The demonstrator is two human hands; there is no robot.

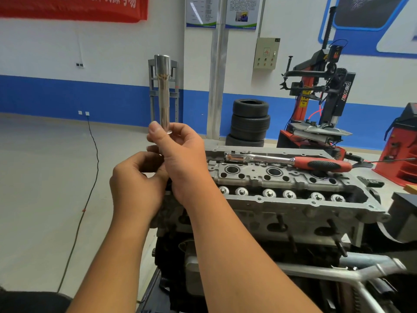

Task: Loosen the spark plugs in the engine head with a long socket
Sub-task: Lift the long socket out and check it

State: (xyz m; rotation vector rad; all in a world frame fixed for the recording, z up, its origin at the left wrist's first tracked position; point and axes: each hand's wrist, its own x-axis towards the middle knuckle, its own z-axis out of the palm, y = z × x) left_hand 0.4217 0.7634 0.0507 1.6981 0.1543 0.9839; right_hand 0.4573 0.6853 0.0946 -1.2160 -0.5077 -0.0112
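Head view: socket (164,98) upright, long axis vertical, wide end up, left of head (282,177). Right hand (180,154) pinches lower end; left hand (135,184) curled beneath, grip unclear. Ratchet (288,160) lies across head, nearer right hand.

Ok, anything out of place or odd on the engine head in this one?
One thing: the ratchet lies loose across the top of the engine head, over the plug wells, detached from the long socket, which both hands hold upright. Nothing looks spilled or damaged.
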